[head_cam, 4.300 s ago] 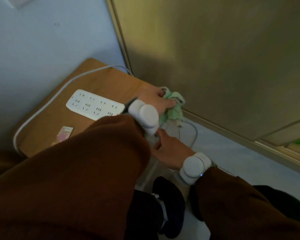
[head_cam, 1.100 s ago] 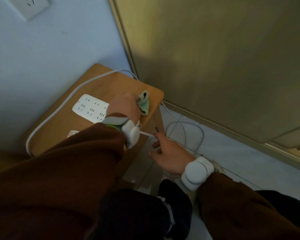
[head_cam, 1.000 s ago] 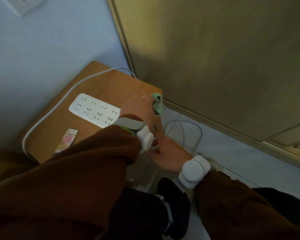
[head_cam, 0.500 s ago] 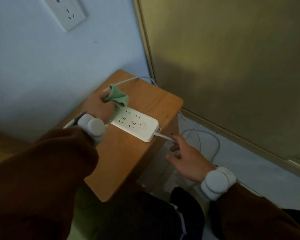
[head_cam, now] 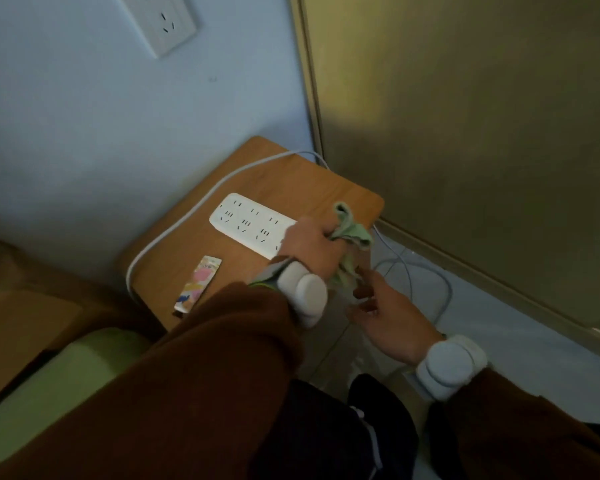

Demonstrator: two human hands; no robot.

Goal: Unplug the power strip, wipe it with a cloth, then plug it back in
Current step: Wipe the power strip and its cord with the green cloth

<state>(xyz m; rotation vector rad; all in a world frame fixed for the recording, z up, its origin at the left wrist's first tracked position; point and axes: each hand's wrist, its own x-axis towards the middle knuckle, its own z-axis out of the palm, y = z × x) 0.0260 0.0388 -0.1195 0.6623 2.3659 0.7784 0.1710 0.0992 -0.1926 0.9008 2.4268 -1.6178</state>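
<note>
Power strip (head_cam: 250,225) lies flat on the wooden stool (head_cam: 174,265), your left hand (head_cam: 312,245) bunching the green cloth (head_cam: 352,233) over its cord end. Right hand (head_cam: 388,313) loose-open beside the stool, empty. Flatten cloth, steady strip, wipe lengthwise.

The left hand (head_cam: 312,245) covers the near end of the power strip (head_cam: 246,221). The wall socket (head_cam: 160,20) runs off the top edge. The wrapper's (head_cam: 197,288) print is unreadable.
</note>
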